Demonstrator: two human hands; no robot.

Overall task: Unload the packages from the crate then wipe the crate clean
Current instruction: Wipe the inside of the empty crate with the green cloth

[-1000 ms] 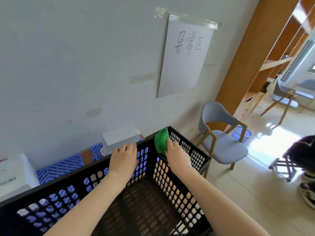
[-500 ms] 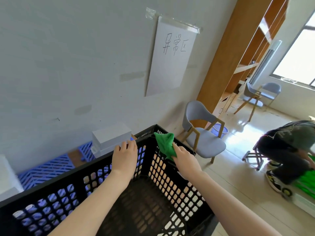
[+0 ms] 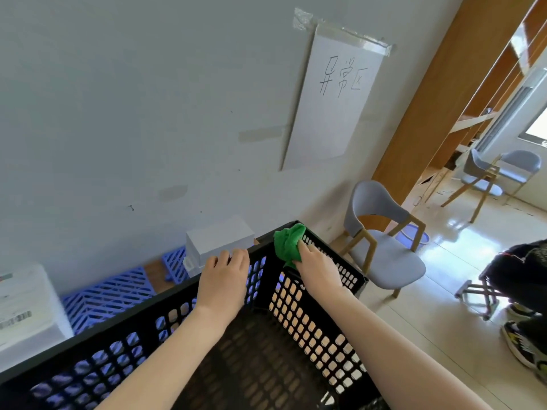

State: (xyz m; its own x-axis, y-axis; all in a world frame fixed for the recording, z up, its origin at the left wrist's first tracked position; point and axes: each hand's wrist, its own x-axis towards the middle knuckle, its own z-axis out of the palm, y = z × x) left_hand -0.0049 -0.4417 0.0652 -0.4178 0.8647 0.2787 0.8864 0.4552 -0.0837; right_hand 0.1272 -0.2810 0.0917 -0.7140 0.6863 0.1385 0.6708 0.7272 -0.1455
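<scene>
A black perforated plastic crate [image 3: 310, 318] fills the lower part of the head view, and nothing shows inside it. My left hand [image 3: 223, 281] grips the crate's far rim near the corner. My right hand [image 3: 318, 263] presses a green cloth [image 3: 287, 244] against the top of the far right corner. A white box package [image 3: 220, 238] stands just beyond the crate by the wall. Another white package [image 3: 23, 306] with a label sits at the far left.
Blue plastic pallets [image 3: 109, 294] lie under the packages along the grey wall. A paper sign [image 3: 331, 96] is taped above. A grey chair [image 3: 381, 235] stands right of the crate; a seated person [image 3: 521, 279] is at the far right on the tiled floor.
My right hand has slid the green cloth back along the rim toward the far corner. My left hand has kept its grip on the far rim.
</scene>
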